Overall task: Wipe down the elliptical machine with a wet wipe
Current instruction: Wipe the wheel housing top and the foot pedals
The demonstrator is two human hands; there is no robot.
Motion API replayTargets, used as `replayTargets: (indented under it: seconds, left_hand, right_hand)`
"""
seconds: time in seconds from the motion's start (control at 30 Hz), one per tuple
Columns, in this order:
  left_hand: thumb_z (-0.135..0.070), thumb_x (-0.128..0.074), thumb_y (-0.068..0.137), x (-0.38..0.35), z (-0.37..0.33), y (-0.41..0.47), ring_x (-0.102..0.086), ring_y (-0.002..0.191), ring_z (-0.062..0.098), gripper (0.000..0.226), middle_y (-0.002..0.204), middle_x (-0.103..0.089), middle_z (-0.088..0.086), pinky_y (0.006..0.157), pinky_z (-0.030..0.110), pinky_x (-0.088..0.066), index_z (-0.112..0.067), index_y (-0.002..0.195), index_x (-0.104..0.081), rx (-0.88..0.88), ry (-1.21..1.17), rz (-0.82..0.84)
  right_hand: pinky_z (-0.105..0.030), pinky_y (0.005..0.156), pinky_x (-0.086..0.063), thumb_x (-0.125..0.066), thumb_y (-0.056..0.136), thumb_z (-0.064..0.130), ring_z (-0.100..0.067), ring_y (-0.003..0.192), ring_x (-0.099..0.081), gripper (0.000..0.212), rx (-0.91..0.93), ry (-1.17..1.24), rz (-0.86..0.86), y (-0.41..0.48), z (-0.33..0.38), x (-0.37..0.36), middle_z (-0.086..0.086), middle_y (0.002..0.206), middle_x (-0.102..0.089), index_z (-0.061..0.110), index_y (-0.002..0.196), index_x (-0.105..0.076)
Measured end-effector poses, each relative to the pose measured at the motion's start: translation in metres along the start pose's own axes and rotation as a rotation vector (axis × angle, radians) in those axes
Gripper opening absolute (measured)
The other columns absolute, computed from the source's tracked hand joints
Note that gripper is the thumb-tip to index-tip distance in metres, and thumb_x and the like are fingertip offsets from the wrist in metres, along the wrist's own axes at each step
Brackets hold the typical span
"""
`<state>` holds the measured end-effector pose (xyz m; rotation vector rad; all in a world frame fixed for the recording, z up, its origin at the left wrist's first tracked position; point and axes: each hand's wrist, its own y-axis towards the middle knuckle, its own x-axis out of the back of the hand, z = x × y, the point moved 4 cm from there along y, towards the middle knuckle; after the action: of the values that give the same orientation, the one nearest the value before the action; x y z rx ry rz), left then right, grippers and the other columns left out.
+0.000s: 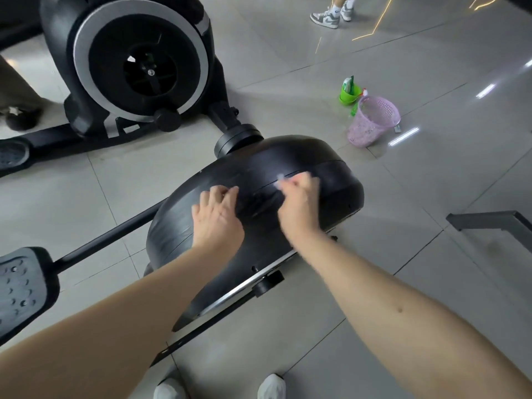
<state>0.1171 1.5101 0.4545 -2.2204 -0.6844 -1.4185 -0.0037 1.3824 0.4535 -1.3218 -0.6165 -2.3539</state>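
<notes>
You've got 2 ellipticals: near elliptical (pixel 273 156) & far elliptical (pixel 86 38); 1 wet wipe (pixel 279 180), 1 pink basket (pixel 374 119), 1 green bucket (pixel 347 97).

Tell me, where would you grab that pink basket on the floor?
I would pinch the open top rim of the pink basket, coming from above on the side away from the green bucket. The rim looks like its widest, exposed edge, the mesh walls taper below, and the bucket crowds the other side.

The elliptical machine (pixel 259 156) stood on the floor, its rounded black housing glossy and faintly streaked, with a seam along the top. The wet wipe (pixel 279 180), a small, blurred white wad, sat against the housing at that seam, pinched in the right hand (pixel 299 203).
</notes>
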Motion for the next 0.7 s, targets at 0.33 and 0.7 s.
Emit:
replayTargets:
  seconds: [0.33,0.7]
  left_hand:
    - [-0.003,-0.048,0.08,-0.006,0.019,-0.016,-0.031,0.129,0.027,0.066,0.142,-0.04,0.002,0.104,0.041,-0.025,-0.024,0.142,-0.048,0.171,-0.091,0.005]
    - [-0.003,-0.051,0.081,-0.016,0.007,-0.036,-0.031,0.126,0.028,0.064,0.141,-0.04,0.004,0.107,0.044,-0.025,-0.021,0.143,-0.048,0.188,-0.173,-0.038]
  right_hand:
    - [-0.035,0.081,-0.043,-0.061,0.089,-0.004,-0.029,0.09,-0.048,0.021,-0.024,0.021,-0.168,0.018,-0.011,0.006,-0.016,0.094,-0.057,0.003,0.096,-0.079]
    - [-0.024,0.083,-0.04,-0.068,0.08,-0.011,-0.03,0.09,-0.053,0.033,0.182,0.042,-0.149,-0.025,-0.022,0.01,-0.006,0.094,-0.061,0.015,0.097,-0.08]
